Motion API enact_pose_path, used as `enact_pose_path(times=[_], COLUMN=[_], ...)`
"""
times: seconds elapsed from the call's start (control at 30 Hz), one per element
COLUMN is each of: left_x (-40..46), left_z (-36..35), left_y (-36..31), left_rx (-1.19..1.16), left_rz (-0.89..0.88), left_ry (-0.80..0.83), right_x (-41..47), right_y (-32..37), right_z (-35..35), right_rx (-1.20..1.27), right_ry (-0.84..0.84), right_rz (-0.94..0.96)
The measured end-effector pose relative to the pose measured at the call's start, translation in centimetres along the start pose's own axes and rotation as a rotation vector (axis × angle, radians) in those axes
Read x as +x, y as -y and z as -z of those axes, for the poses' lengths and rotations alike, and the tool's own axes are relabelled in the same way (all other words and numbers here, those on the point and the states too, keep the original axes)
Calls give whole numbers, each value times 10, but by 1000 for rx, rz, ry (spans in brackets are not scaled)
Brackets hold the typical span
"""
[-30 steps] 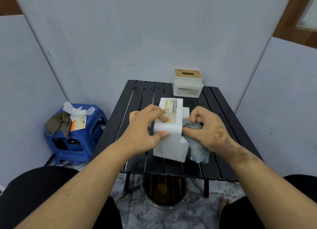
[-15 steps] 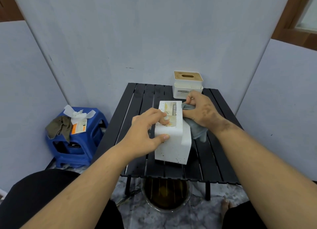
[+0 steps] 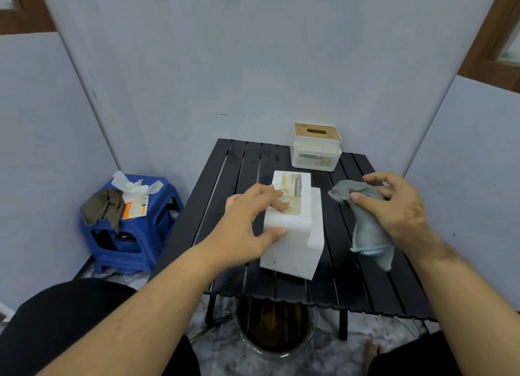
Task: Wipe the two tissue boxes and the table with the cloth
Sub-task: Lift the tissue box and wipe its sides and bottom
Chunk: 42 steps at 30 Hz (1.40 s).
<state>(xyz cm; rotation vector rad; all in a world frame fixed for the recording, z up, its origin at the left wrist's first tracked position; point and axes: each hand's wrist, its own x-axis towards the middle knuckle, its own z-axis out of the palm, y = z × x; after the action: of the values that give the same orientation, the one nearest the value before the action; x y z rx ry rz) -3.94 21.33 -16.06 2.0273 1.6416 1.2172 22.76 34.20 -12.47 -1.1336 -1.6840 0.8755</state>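
A white tissue box, speckled with dark spots, lies on its side in the middle of the black slatted table. My left hand grips its left side, fingers over the top and thumb on the near face. My right hand holds a grey cloth in the air to the right of that box, apart from it, and the cloth hangs down toward the table. A second white tissue box with a wooden slotted lid stands upright at the table's far edge.
Grey partition panels close in the table on the left, back and right. A blue plastic stool at the left holds a brown rag, tissues and an orange packet. A round basin of dark water sits on the floor under the table's near edge.
My right hand has drawn the cloth off the box's right side and moved it out to the right, clear of the box. My left hand has kept its grip on the box.
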Motion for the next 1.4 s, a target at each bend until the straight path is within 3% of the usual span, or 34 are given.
enact_pose_path(times=[0.13, 0.23, 0.53, 0.7, 0.87, 1.2, 1.4], left_x=[-6, -9, -10, -11, -8, -13, -12], left_z=[-2, -8, -16, -19, -17, -7, 6], left_y=[-2, -1, 0, 1, 1, 3, 13], left_rx=[-23, -19, -31, 4, 26, -9, -156], left_rz=[-35, -67, -66, -96, -115, -36, 149], left_ry=[-17, -78, -123, -161, -150, -76, -65], right_x=[-33, -42, 52, 1, -48, 14, -7], right_y=[38, 49, 39, 49, 44, 35, 32], right_z=[-15, -33, -59, -44, -29, -46, -45], right_rx=[86, -99, -245, -272, -86, -57, -54], right_ry=[95, 251, 257, 324, 402, 283, 210], right_rz=[199, 339, 310, 334, 341, 220, 240])
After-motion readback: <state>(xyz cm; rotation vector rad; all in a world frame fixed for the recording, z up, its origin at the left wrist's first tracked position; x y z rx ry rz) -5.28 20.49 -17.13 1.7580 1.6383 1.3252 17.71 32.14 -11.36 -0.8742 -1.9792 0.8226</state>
